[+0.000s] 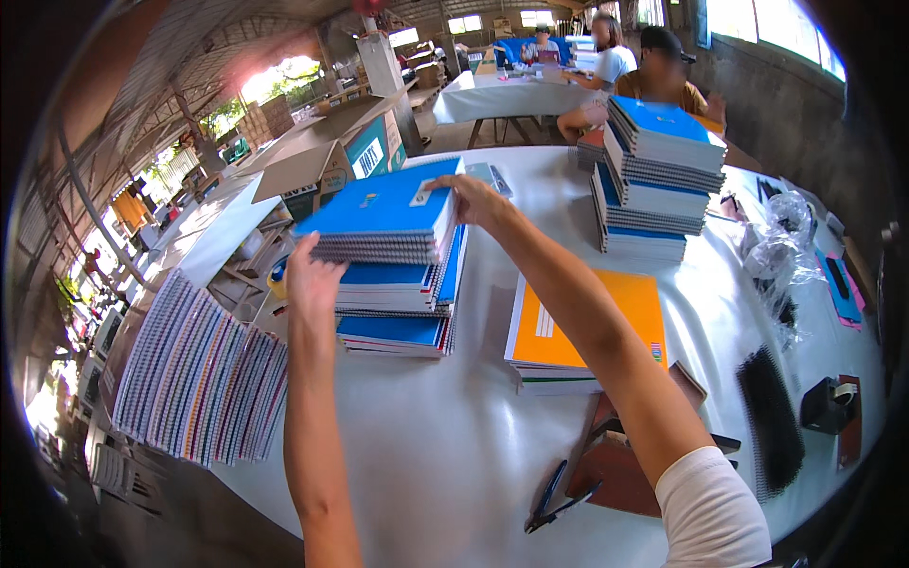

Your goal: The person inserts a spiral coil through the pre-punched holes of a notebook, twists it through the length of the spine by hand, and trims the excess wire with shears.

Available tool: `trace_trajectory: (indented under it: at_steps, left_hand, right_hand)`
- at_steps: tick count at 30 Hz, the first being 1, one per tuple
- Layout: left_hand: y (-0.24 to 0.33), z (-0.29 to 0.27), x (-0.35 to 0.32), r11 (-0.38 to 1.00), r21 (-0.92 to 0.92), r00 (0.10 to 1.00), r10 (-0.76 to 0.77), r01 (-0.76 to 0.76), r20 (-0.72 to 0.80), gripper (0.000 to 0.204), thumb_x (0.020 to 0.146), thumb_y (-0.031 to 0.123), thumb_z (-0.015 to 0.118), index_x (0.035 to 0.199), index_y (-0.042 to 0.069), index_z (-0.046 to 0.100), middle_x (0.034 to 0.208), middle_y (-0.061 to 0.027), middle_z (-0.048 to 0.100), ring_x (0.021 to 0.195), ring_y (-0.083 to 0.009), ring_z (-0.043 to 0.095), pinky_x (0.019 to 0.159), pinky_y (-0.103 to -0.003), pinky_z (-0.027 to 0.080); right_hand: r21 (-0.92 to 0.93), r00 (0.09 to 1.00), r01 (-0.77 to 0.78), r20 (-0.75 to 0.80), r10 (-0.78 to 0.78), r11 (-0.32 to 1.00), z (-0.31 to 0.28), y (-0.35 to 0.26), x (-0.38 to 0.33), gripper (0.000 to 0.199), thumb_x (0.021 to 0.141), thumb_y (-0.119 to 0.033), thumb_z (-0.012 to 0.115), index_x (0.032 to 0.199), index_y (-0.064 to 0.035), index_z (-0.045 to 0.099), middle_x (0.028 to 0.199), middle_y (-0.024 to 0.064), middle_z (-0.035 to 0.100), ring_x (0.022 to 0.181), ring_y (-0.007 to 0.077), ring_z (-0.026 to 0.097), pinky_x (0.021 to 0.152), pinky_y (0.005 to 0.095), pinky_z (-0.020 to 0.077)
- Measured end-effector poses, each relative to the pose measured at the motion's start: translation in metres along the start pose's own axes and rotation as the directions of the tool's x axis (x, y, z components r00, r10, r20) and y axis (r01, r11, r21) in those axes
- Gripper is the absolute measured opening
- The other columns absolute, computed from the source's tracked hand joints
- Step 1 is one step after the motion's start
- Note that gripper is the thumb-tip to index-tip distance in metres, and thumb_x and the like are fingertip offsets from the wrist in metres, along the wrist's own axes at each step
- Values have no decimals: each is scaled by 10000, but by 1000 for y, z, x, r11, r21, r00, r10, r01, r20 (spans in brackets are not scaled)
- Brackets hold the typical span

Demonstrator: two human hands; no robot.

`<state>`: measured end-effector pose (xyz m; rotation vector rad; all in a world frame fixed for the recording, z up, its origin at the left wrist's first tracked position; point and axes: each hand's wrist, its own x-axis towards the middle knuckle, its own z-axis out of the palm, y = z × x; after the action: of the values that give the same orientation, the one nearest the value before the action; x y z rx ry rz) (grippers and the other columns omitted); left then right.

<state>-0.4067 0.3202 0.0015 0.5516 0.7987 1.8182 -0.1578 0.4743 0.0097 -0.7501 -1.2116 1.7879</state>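
A bundle of blue-covered spiral notebooks tops a pile at the left of the table. My left hand grips its near left corner, and my right hand closes over its far right edge. Beneath it are more blue notebooks, stacked in offset layers with coil edges and page edges showing. Whether the top bundle rests fully on them or is slightly raised, I cannot tell. Under my right forearm lies a short stack of notebooks with an orange cover on top.
A tall pile of blue notebooks stands at the far right, near a seated person. Upright spiral notebooks line the left edge, beside a cardboard box. Pliers, black coils, a tape dispenser and clear plastic lie at right.
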Motion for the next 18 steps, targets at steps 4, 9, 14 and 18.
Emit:
trace_trajectory:
  at_steps: [4,9,14,18]
  left_hand:
    - [-30,16,-107,601,587,758,651,-543,35,651,880,93,604,1461,18,321,1455,-218,401,1338,-355,408,1127,-467,291]
    - [-115,46,-180,44,645,646,25,-763,763,797,847,144,675,1515,81,244,1562,-171,245,1469,-290,152,1163,-473,205]
    - [-192,75,-184,-320,453,539,-270,-832,798,915,779,310,760,1520,164,244,1567,-97,261,1471,-321,120,1169,-490,192]
    - [-225,91,-168,-186,450,486,-369,-874,792,904,758,342,770,1502,173,285,1562,-46,282,1447,-323,204,1131,-560,240]
  right_hand:
    - [-12,997,-66,-29,66,998,10,15,1,737,725,-157,789,1328,63,428,1360,255,442,1200,389,522,979,538,455]
    - [-637,991,-99,-132,18,764,10,-20,-23,799,790,-567,695,1269,54,545,1413,233,442,1281,406,460,1026,509,412]
    - [-944,913,304,251,-321,126,-27,-68,-165,641,879,-573,589,1073,33,662,1031,241,670,989,322,663,805,354,551]
    - [-850,838,503,436,328,-155,-1,-32,-367,312,855,-200,579,1130,-65,638,1100,184,621,1052,270,620,836,389,524]
